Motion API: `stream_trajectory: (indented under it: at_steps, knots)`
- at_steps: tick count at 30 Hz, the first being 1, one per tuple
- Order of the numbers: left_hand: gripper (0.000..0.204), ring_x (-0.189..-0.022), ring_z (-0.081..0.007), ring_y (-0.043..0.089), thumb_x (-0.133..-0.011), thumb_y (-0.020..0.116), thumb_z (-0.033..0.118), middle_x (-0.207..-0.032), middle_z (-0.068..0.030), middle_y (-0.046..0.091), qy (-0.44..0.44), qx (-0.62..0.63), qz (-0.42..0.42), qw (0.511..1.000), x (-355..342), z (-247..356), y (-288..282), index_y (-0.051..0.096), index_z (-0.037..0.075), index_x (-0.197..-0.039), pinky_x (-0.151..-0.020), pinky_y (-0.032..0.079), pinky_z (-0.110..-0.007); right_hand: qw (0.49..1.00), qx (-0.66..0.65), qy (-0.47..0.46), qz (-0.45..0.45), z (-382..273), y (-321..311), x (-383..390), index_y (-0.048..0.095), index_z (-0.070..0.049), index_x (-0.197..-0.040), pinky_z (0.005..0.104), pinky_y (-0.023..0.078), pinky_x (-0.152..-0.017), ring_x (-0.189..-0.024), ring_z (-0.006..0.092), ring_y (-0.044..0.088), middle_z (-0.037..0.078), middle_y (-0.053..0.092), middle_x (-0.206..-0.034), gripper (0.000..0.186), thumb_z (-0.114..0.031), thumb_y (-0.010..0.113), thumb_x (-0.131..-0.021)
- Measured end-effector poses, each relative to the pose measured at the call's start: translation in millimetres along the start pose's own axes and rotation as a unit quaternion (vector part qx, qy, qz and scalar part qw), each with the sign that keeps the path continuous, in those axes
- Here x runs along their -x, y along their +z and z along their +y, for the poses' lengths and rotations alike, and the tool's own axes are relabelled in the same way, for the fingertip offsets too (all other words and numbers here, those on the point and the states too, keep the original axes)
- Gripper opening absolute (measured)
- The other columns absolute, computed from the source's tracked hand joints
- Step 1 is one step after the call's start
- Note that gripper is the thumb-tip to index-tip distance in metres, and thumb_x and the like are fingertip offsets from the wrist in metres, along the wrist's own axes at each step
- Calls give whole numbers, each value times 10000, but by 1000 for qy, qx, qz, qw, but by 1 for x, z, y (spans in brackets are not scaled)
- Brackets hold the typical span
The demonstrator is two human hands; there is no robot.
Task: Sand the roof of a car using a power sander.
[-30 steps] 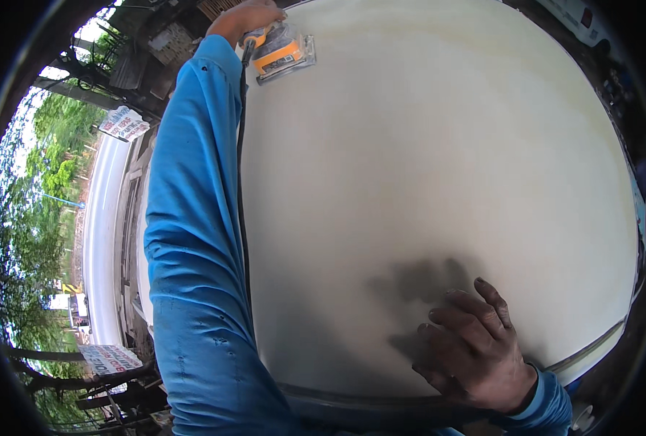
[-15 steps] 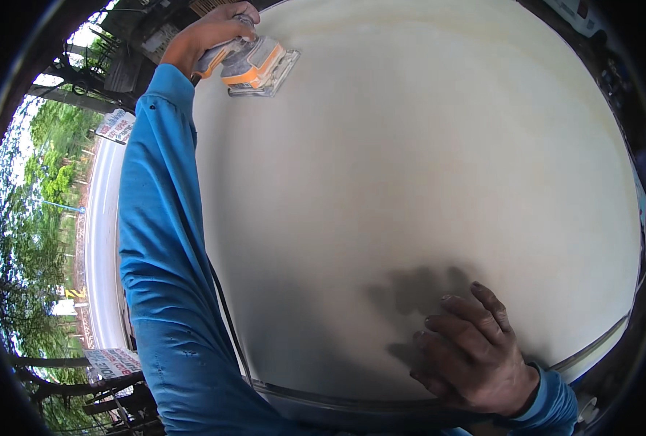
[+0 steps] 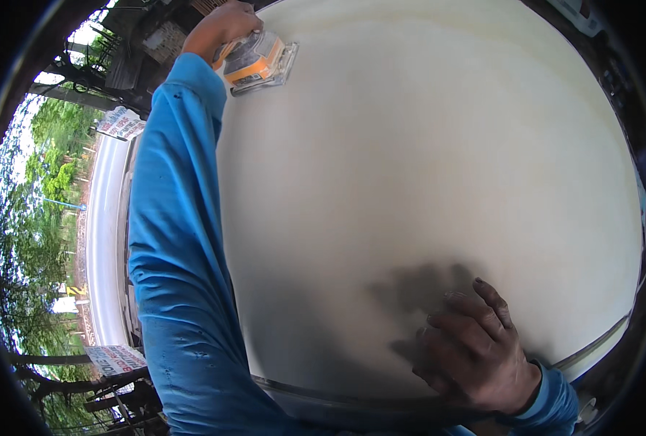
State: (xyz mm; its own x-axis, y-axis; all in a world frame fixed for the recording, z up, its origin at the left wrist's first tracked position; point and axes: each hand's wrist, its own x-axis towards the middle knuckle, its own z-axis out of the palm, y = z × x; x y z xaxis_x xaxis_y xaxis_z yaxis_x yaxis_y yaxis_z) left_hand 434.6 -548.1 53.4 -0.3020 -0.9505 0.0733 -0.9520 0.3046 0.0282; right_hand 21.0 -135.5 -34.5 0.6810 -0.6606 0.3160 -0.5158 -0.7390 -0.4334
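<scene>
At the upper left, my left hand (image 3: pixel 223 30) grips an orange-and-grey power sander (image 3: pixel 254 67), its fingers wrapped round the handle. The sander sits flat on a broad, smooth, cream-white panel (image 3: pixel 432 160) near that panel's far left corner. Low on the right, my right hand (image 3: pixel 475 349) is over the same surface, fingers apart and slightly bent, holding nothing and casting a dark shadow; whether its fingertips touch the panel I cannot tell. Both arms wear blue sleeves, and the left one hides part of the panel's left edge.
Beyond the left edge are a road (image 3: pixel 105 240), green trees (image 3: pixel 54 160), painted signboards (image 3: pixel 116 360) and dark timber clutter (image 3: pixel 127 51). A dark rim bounds the panel at right and bottom. A white object (image 3: pixel 584 16) shows past the top right.
My left hand and the sander first moved down and left from the top edge, then shifted slightly up and right. My right hand has stayed almost in place.
</scene>
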Motion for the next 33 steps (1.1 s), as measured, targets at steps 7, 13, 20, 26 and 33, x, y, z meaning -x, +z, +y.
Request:
stream_trajectory:
  at_steps: [7,13,20,26,33]
  knots:
    - [240,-865,-228,619,-740,697,163,-884,-145,646,-22,116,-11,993,98,14,10,650,30,-934,-728,490,-381,1000,-10,11,12,-70,29,63,710,-62,-1025,603,423,-1065,-1127,350,599,121,612,-1117,434,-295,836,-681]
    - [275,-862,-286,668,-782,701,280,-957,-168,705,-101,-151,35,983,72,33,18,732,71,-958,-846,503,-407,1000,12,15,9,-45,23,53,732,-116,-977,567,444,-1066,-1172,304,583,80,605,-1087,347,-294,833,-696]
    - [404,-878,-310,671,-777,685,321,-993,-191,716,63,-7,-17,998,60,29,13,735,65,-1085,-870,501,-438,1000,-4,13,-6,-27,22,43,732,-111,-980,571,426,-1081,-1173,305,583,82,606,-1090,353,-285,835,-690]
    - [340,-881,-336,651,-795,662,300,-939,-180,702,-69,-192,7,979,47,-32,29,737,27,-983,-859,504,-428,999,11,36,6,-19,19,50,736,-116,-981,564,417,-1095,-1175,294,581,79,608,-1100,364,-284,837,-674]
    - [155,-761,-176,569,-809,679,155,-791,-85,615,58,36,47,997,110,45,7,602,47,-889,-738,474,-344,1000,-10,18,5,-29,24,36,739,-113,-965,572,433,-1068,-1153,287,591,75,606,-1079,358,-269,846,-661]
